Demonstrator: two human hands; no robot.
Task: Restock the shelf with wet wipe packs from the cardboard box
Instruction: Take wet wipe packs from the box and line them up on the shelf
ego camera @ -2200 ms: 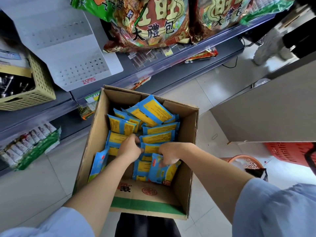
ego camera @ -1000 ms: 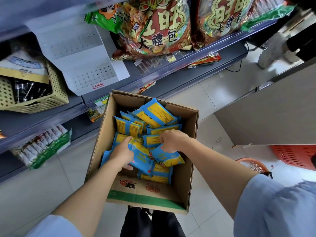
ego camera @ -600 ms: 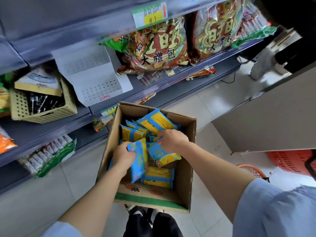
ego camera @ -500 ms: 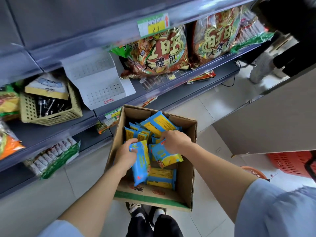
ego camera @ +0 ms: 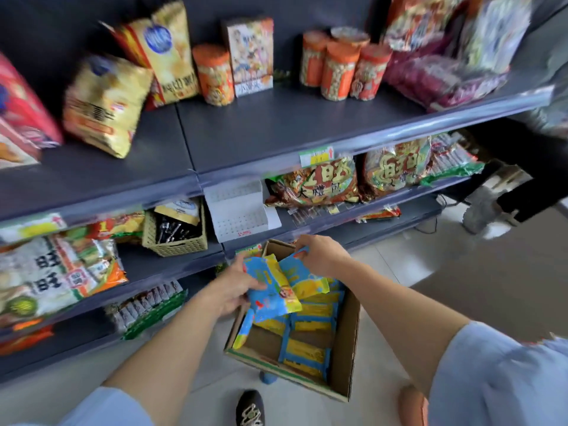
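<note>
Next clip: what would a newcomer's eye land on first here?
At lower centre, the left hand grips a blue-and-yellow wet wipe pack and the right hand pinches a second pack above the open cardboard box on the floor. Higher up, the dark upper shelf shows a wide bare stretch in front of orange snack jars.

I see a small shop, snack aisle. Dark metal shelves (ego camera: pixel 276 127) in tiers, loaded with snack bags (ego camera: pixel 319 182) and orange canisters (ego camera: pixel 338 72). Price tag (ego camera: pixel 316 155) on the shelf-edge rail. Cardboard box (ego camera: pixel 347 348) of wet wipe packs (ego camera: pixel 307 352) sits on the tiled floor (ego camera: pixel 430 250).
</note>
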